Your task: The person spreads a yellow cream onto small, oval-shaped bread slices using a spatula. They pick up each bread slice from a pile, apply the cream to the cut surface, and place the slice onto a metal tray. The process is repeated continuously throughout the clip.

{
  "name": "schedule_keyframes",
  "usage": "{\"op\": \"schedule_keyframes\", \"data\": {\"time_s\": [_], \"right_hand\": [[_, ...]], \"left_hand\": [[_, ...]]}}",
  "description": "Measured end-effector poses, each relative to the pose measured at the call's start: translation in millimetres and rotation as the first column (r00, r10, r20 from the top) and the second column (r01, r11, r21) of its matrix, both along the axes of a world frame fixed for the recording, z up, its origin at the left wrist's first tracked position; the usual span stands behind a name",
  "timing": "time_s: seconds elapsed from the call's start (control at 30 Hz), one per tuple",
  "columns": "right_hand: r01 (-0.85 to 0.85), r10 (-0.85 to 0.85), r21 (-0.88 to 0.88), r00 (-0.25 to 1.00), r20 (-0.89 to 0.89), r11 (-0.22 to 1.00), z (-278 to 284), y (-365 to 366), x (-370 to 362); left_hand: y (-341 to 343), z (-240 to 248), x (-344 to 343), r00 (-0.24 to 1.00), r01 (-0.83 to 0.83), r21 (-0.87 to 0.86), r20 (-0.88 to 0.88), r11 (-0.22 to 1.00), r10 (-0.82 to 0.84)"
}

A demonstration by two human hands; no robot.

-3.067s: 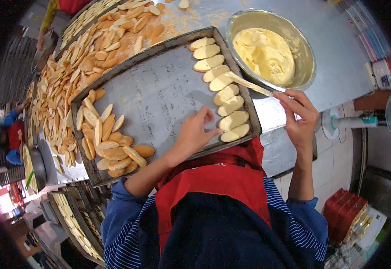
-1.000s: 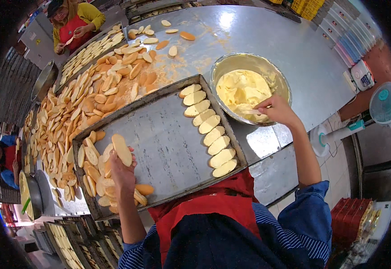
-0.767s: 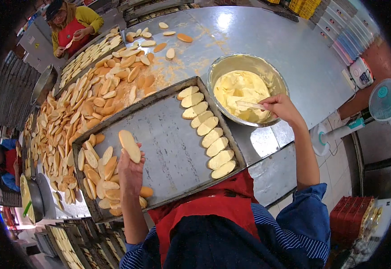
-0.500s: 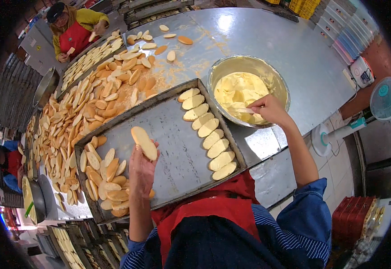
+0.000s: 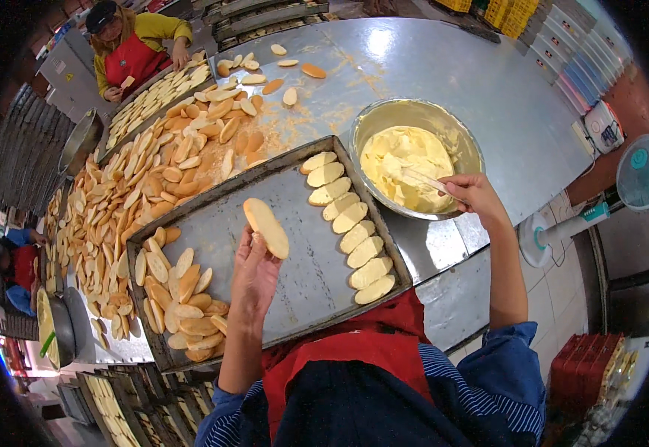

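Note:
My left hand [image 5: 256, 272] is closed around the lower end of an oval bread slice [image 5: 267, 228], holding it above the tray with its pale cut face up. In my right hand [image 5: 477, 199] is a flat, light-coloured spatula [image 5: 426, 179], its tip in the pale yellow cream [image 5: 406, 153]. That cream fills part of a round metal bowl [image 5: 467, 134] beyond the tray's right edge. Beneath my left hand lies a dark-rimmed metal baking tray [image 5: 265, 186]. Along its right side runs a row of cream-topped bread slices [image 5: 358, 236]; plain slices [image 5: 186, 305] are heaped at its left end.
A large pile of bread slices [image 5: 131, 186] covers the table's left part. A co-worker [image 5: 134, 48] stands at the far left behind a filled tray [image 5: 157, 100]; another person [image 5: 19, 268] is at the left edge. Plastic boxes [image 5: 574, 56] stand at the far right.
My left hand has moved right with the bread slice. My right hand has shifted slightly right and down, and the spatula shows more of its length over the cream.

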State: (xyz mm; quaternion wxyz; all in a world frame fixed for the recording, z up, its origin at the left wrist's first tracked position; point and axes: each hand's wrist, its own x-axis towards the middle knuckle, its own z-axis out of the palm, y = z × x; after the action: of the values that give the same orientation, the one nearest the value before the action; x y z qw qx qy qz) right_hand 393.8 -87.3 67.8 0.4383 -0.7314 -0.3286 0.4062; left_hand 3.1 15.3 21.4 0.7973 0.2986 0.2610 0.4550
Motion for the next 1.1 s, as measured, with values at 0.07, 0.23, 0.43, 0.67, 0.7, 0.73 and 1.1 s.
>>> {"op": "schedule_keyframes", "data": {"time_s": [0.07, 0.23, 0.43, 0.67, 0.7, 0.73, 1.1], "right_hand": [[-0.005, 0.001, 0.095, 0.999, 0.049, 0.996, 13, -5, -23], [-0.093, 0.059, 0.455, 0.994, 0.089, 0.886, 12, -22, -85], [0.141, 0.23, 0.467, 0.726, -0.648, 0.873, 17, -10, -113], [0.377, 0.424, 0.56, 0.388, -0.818, 0.738, 24, -11, -74], [0.392, 0.433, 0.569, 0.385, -0.815, 0.723, 24, -12, -70], [0.404, 0.444, 0.576, 0.377, -0.813, 0.71, 24, -13, -67], [0.087, -0.123, 0.578, 0.992, 0.023, 0.812, -28, -29, -141]], "left_hand": [[1, 2, 5, 0.998, 0.011, -0.075, 0.055, 0.997, -0.007], [-1, 14, 26, 0.991, 0.082, -0.152, 0.119, 0.985, -0.065], [-8, 15, 35, 0.984, 0.133, -0.134, 0.137, 0.982, -0.115], [-10, 3, 26, 0.973, 0.151, -0.143, 0.198, 0.978, -0.121], [-10, 3, 27, 0.975, 0.143, -0.164, 0.192, 0.976, -0.111], [-10, 4, 25, 0.979, 0.129, -0.185, 0.182, 0.974, -0.095], [-14, 10, 34, 0.961, 0.186, -0.184, 0.24, 0.965, -0.14]]}}
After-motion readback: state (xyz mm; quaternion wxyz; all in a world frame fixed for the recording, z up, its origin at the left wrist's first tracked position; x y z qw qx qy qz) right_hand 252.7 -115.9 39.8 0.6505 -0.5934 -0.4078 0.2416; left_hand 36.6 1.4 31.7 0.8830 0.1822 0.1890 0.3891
